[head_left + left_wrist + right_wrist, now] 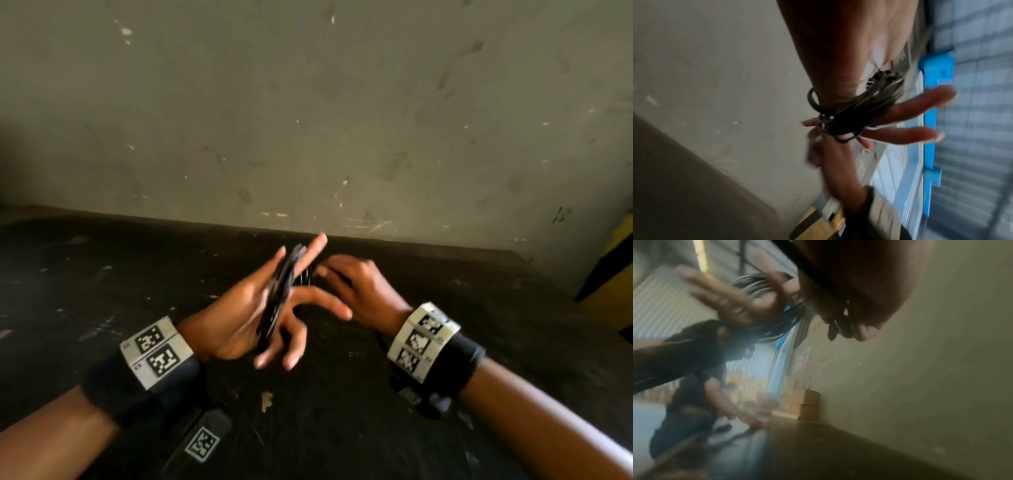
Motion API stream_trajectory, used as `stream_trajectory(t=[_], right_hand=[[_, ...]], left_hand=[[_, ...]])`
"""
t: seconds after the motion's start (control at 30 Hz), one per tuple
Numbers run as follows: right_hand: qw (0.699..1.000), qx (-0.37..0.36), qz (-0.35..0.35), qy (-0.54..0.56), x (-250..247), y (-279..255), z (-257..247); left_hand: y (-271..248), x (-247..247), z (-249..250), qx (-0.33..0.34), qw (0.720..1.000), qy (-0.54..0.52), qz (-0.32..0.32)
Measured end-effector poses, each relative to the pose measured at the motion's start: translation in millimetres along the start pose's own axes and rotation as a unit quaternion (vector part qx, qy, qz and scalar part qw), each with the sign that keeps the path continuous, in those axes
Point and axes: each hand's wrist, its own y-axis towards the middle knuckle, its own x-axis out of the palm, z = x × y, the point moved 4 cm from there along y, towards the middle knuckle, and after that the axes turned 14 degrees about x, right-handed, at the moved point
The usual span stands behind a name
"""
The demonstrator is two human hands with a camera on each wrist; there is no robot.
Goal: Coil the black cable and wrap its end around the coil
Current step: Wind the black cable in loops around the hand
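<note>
A scuffed black tabletop [445,308], flecked with pale chips [265,401]; a flat black block [219,420] bearing a square coded marker [202,443] lies on it.

Black wrist cuffs [130,390], apparently marker-tagged

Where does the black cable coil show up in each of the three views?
Head: black cable coil at centre, threaded between the left hand's spread fingers.
Left wrist: coil at centre, wound round those fingers.
Right wrist: coil as blurred dark strands, upper middle.
Shared landmark: the left hand.
</note>
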Motion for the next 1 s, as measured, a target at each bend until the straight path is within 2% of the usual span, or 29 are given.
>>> stream_trajectory(t=[0.03, 0.1, 0.17, 0.27, 0.4, 0.53, 0.67, 0.77, 1.0], right_hand=[[0.999, 0.010, -0.014, 0.037, 13.9, -5.5, -0.7], [0.993, 0.052, -0.084, 0.069, 39.9, -14.8, -3.5], [0.980, 0.106, -0.165, 0.038, 60.9, -22.7, -9.0], [0.970, 0.131, -0.200, -0.031, 67.4, -29.6, -24.1], [0.964, 0.089, -0.205, -0.144, 55.8, -37.0, -43.5], [0.962, 0.041, -0.164, -0.212, 35.4, -39.5, -56.5], [0.966, -0.003, -0.127, -0.224, 20.1, -36.1, -55.1], [0.966, -0.038, -0.142, -0.212, 17.8, -34.3, -51.8], [0.968, -0.074, -0.160, -0.178, 17.5, -33.6, -45.9]], left_hand=[[5.7, -1.9, 6.7, 0.035, 0.999, 0.001, 0.027], [16.3, -8.9, 16.6, 0.093, 0.991, 0.029, 0.092], [24.5, -20.3, 23.4, 0.128, 0.978, 0.062, 0.154], [28.3, -39.5, 24.4, 0.146, 0.955, 0.149, 0.212], [23.6, -54.1, 15.8, 0.120, 0.925, 0.257, 0.252], [20.9, -60.4, 0.4, 0.086, 0.904, 0.306, 0.287], [27.8, -71.9, -19.1, 0.021, 0.888, 0.312, 0.337], [31.9, -78.1, -25.4, -0.026, 0.873, 0.324, 0.365], [31.5, -84.5, -31.5, -0.044, 0.854, 0.332, 0.399]])
